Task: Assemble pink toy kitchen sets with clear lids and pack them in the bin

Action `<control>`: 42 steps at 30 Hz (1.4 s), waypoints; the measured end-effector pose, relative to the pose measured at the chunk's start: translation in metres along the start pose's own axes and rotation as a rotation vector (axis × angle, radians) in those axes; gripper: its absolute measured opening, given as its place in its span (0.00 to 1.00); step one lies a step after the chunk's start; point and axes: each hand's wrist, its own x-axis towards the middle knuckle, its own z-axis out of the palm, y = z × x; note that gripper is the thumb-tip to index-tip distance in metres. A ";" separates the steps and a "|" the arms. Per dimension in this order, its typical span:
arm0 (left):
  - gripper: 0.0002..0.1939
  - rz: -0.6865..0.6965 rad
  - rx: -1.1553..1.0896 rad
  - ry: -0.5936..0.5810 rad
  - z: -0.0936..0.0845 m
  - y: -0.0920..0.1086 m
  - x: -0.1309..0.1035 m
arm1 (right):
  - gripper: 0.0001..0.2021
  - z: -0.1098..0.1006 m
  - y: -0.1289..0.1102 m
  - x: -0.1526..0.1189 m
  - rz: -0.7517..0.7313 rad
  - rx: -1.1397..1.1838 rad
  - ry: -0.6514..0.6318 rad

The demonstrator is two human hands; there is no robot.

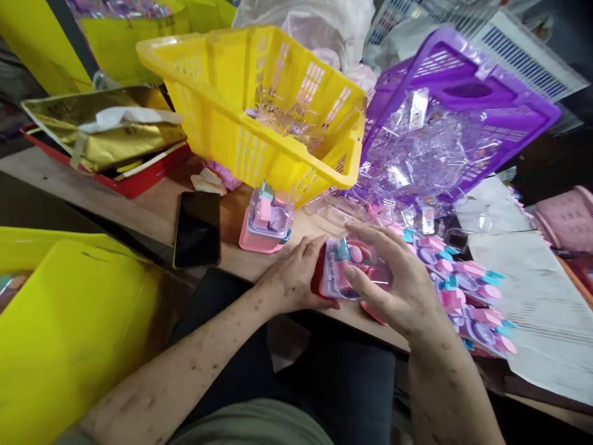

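Note:
Just above my lap, a small pink and lilac toy box (336, 272) with a clear cover lies tilted on its side. My left hand (296, 275) is wrapped round its pink base. My right hand (393, 272) is on the clear cover side, thumb and fingers curved round it. Pink, lilac and teal pieces show through the cover. A similar toy box (266, 219) stands upright on the table, left of the held one. To the right, rows of pink, lilac and teal toy pieces (463, 284) lie close together.
A yellow basket (213, 130) and a purple basket (504, 99) holding clear plastic covers (430, 148) stand behind. A black phone (197, 228), a red tray (134, 185) and a yellow bin (78, 334) are at left. Cardboard (546, 309) lies at right.

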 end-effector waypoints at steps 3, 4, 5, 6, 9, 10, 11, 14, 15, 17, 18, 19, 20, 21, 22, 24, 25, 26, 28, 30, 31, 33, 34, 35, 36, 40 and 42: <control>0.71 -0.022 -0.016 -0.019 -0.001 0.002 0.000 | 0.29 0.000 -0.001 0.003 -0.019 -0.082 -0.045; 0.71 -0.032 -0.022 -0.026 -0.002 0.003 0.001 | 0.29 -0.001 -0.001 0.004 -0.022 -0.104 -0.063; 0.70 -0.041 -0.030 -0.033 -0.003 0.004 0.001 | 0.30 -0.001 -0.002 0.005 -0.022 -0.118 -0.079; 0.70 -0.050 -0.038 -0.037 -0.004 0.005 0.001 | 0.30 -0.002 -0.002 0.005 -0.022 -0.124 -0.094; 0.68 -0.068 -0.052 -0.053 -0.005 0.006 0.001 | 0.29 -0.004 -0.004 0.005 -0.003 -0.124 -0.128; 0.68 -0.071 -0.054 -0.058 -0.005 0.006 0.001 | 0.29 -0.004 -0.004 0.005 0.012 -0.125 -0.133; 0.68 -0.075 -0.055 -0.064 -0.005 0.005 0.001 | 0.28 -0.004 -0.005 0.005 0.029 -0.127 -0.136; 0.68 -0.085 -0.055 -0.073 -0.004 0.004 0.001 | 0.29 -0.003 -0.006 0.005 0.073 -0.128 -0.133; 0.68 -0.086 -0.054 -0.075 -0.004 0.004 0.001 | 0.30 -0.003 -0.006 0.005 0.082 -0.128 -0.130; 0.68 -0.087 -0.053 -0.081 -0.004 0.004 0.000 | 0.30 -0.002 -0.007 0.006 0.094 -0.131 -0.132; 0.68 -0.088 -0.052 -0.084 -0.005 0.004 0.000 | 0.31 -0.002 -0.007 0.006 0.097 -0.136 -0.137; 0.68 -0.087 -0.052 -0.089 -0.006 0.004 0.000 | 0.31 -0.002 -0.007 0.007 0.098 -0.141 -0.146; 0.68 -0.083 -0.054 -0.098 -0.008 0.004 -0.001 | 0.31 -0.003 -0.007 0.008 0.100 -0.147 -0.156; 0.68 -0.076 -0.060 -0.109 -0.010 0.004 -0.001 | 0.31 -0.004 -0.007 0.008 0.097 -0.151 -0.166; 0.68 -0.065 -0.072 -0.120 -0.013 0.004 -0.001 | 0.31 -0.005 -0.007 0.009 0.091 -0.153 -0.179; 0.63 -0.036 -0.126 -0.150 -0.020 0.003 -0.001 | 0.31 -0.006 -0.007 0.010 0.078 -0.157 -0.208; 0.58 -0.027 -0.168 -0.162 -0.023 0.002 0.000 | 0.30 -0.007 -0.007 0.011 0.074 -0.161 -0.224; 0.51 -0.027 -0.214 -0.165 -0.026 0.002 0.001 | 0.30 -0.006 -0.008 0.011 0.072 -0.166 -0.235; 0.34 -0.053 -0.294 -0.138 -0.029 0.002 0.003 | 0.30 -0.003 -0.011 0.011 0.084 -0.185 -0.232; 0.26 -0.092 -0.330 -0.096 -0.028 0.003 0.006 | 0.29 0.001 -0.018 0.012 0.108 -0.212 -0.203; 0.24 -0.107 -0.334 -0.079 -0.026 0.004 0.007 | 0.28 0.003 -0.021 0.013 0.125 -0.229 -0.190; 0.22 -0.122 -0.323 -0.067 -0.023 0.006 0.009 | 0.27 0.008 -0.029 0.015 0.163 -0.263 -0.181; 0.21 -0.129 -0.311 -0.064 -0.021 0.007 0.009 | 0.26 0.009 -0.032 0.017 0.177 -0.277 -0.181; 0.20 -0.139 -0.296 -0.059 -0.019 0.008 0.010 | 0.26 0.010 -0.034 0.018 0.185 -0.288 -0.184; 0.20 -0.151 -0.277 -0.058 -0.018 0.009 0.010 | 0.26 0.011 -0.035 0.019 0.185 -0.293 -0.190; 0.20 -0.194 -0.230 -0.074 -0.016 0.013 0.011 | 0.25 0.010 -0.032 0.023 0.153 -0.275 -0.204; 0.20 -0.207 -0.230 -0.084 -0.016 0.013 0.012 | 0.26 0.009 -0.032 0.025 0.169 -0.280 -0.207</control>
